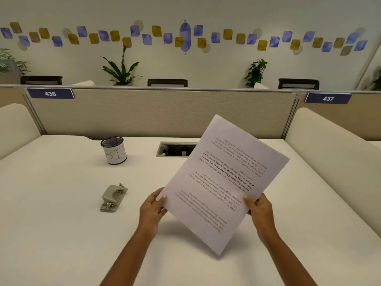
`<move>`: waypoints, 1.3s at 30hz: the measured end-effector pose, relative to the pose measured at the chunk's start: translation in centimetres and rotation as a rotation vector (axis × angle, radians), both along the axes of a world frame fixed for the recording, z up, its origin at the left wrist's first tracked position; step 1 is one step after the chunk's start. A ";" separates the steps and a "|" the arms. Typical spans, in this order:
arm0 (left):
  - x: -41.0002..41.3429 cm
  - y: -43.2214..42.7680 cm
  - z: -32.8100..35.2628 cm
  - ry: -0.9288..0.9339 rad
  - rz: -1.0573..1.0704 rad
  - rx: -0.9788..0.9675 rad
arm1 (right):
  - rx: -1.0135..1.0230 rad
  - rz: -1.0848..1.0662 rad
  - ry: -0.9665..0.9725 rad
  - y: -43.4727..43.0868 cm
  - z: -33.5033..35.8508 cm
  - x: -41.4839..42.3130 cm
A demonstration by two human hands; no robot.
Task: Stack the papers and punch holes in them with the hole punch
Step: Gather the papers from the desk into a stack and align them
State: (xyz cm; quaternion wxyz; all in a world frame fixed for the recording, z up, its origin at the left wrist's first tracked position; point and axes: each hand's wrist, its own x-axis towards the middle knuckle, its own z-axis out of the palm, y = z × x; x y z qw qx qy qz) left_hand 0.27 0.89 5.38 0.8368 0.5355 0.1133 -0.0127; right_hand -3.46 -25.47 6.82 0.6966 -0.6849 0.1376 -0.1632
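The papers [222,182] are up off the white desk [61,223], held tilted in the air in front of the person, printed side toward the camera with the text running upside down and slanted. The left hand [153,209] pinches the near left edge, thumb on the printed face and fingers behind; the right hand [258,209] is closed on the opposite edge in the same way, thumb on top. How many sheets are in the bundle cannot be told, since the edges read as one thin line. Such sheets are light and limp, likely to sag or fan apart if held by one corner, so a grip on two opposite edges, as here, suits them best, and tapping one edge on the desk would square them. The surface looks smooth and matte, so sheets may slide against each other. The hole punch [114,198] lies untouched on the desk well to the left of the hands: a small grey metal tool with a hinged lever over a flat base, rigid and probably heavy enough to stay put when pressed. Farther back stands a black mesh pen cup [113,150] wrapped in a white hand-lettered label.
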 end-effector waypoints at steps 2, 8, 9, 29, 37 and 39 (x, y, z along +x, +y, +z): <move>0.6 1.1 0.5 -0.014 -0.060 0.106 | -0.063 0.025 -0.033 -0.5 0.7 0.1; 1.1 0.8 2.6 -0.142 -0.289 0.435 | -0.238 0.119 -0.153 1.1 2.6 0.5; 1.2 0.6 2.9 -0.169 -0.271 0.432 | -0.262 0.116 -0.177 1.4 2.9 0.6; 1.1 1.8 4.4 -0.288 -0.117 0.355 | -0.221 0.185 -0.211 3.3 3.8 1.2; 0.9 0.9 3.7 -0.238 -0.083 0.313 | -0.276 0.095 0.091 2.7 0.1 0.3; 0.9 0.5 3.6 -0.232 -0.046 0.266 | -0.241 0.070 0.186 2.9 -1.1 -0.2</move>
